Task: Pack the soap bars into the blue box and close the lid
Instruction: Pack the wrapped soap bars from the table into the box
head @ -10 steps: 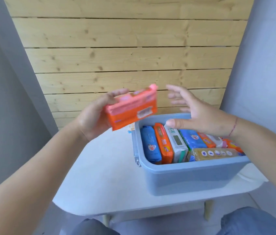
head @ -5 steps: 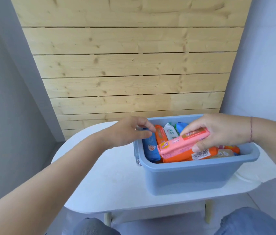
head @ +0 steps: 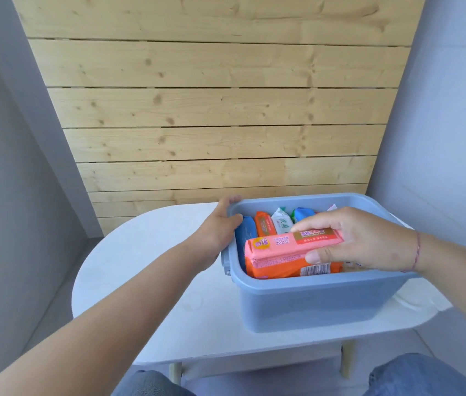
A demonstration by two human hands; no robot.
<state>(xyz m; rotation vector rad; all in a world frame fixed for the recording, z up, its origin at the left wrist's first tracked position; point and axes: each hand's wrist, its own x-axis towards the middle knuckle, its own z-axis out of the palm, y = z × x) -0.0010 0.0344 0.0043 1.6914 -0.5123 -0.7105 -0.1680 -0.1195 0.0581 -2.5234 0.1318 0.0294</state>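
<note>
So the right hand (head: 369,238) has the pink-and-orange soap bar (head: 289,255) pinched lengthwise, thumb on the near face and fingers (head: 314,224) draped over the top, and it sits just inside the near wall of the blue box (head: 312,307). What matters here: the bar's long axis runs left-right, sticking out from the grip toward the left, parallel to that near wall, while the packs already stowed stand with their long sides running front to back. Directly below the grip there looks to be a slot along the near wall, so I'd guess it just needs to go straight down and flat, no turning. Past the grip, further back, you've got the blue pack (head: 245,232), an orange pack (head: 264,224), a white pack (head: 282,221) and another blue one (head: 302,214) lined up. Off to the left of the grip, the left hand (head: 220,227) is wrapped over the box's left rim, thumb inside, steadying it on the white table (head: 146,281). No lid anywhere I can see.
</note>
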